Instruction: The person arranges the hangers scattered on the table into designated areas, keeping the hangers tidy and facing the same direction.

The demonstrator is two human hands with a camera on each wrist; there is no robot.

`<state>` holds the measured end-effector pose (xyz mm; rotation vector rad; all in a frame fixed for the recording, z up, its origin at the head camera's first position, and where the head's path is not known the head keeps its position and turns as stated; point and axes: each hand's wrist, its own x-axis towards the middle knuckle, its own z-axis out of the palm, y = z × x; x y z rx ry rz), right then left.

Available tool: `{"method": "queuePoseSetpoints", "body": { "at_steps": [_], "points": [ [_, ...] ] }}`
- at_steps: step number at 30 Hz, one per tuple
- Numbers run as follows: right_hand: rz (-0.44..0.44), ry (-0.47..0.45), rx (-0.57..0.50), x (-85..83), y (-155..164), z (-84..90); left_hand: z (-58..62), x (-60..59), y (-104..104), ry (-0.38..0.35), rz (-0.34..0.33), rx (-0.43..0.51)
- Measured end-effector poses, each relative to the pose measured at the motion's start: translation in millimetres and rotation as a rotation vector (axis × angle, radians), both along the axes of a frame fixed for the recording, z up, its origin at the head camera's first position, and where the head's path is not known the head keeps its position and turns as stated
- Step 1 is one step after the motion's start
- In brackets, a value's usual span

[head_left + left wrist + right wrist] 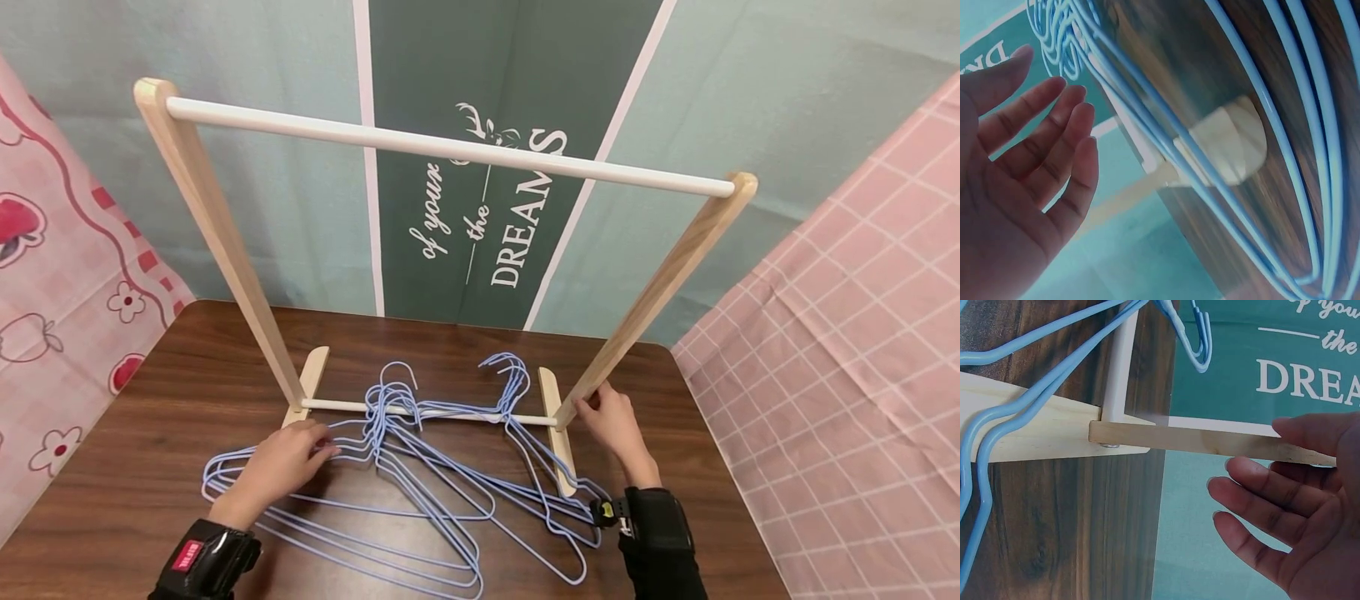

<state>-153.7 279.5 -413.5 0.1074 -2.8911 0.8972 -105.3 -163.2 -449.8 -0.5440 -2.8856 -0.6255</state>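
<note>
L hand [281,462] flat, open on blue hangers [420,500], count unclear; R hand [611,421] fingers straight at 1 rack [450,150] upright.

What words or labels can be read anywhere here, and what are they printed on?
"of your" – white script on the dark green banner behind the rack.
"the" – white script on the same banner.
"DREAMS" – white capitals on the same banner, below a small white deer emblem.
Red label on the left wrist strap: white lettering too small to read.
No other text shows.
</note>
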Motion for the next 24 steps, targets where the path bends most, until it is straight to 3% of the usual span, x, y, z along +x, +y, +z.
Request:
{"method": "queuePoseSetpoints", "body": {
  "at_steps": [13, 24],
  "points": [
    [0.015, -0.013, 0.01, -1.1, -2, 2.1, -21.0, -1.9, 24, 0.148, -0.157, -0.047],
    [0.027, -0.047, 0.003, -2.8, 1, 4.5, -22.8, -1.9, 30, 0.139, -0.16, -0.126]
  ]
}}
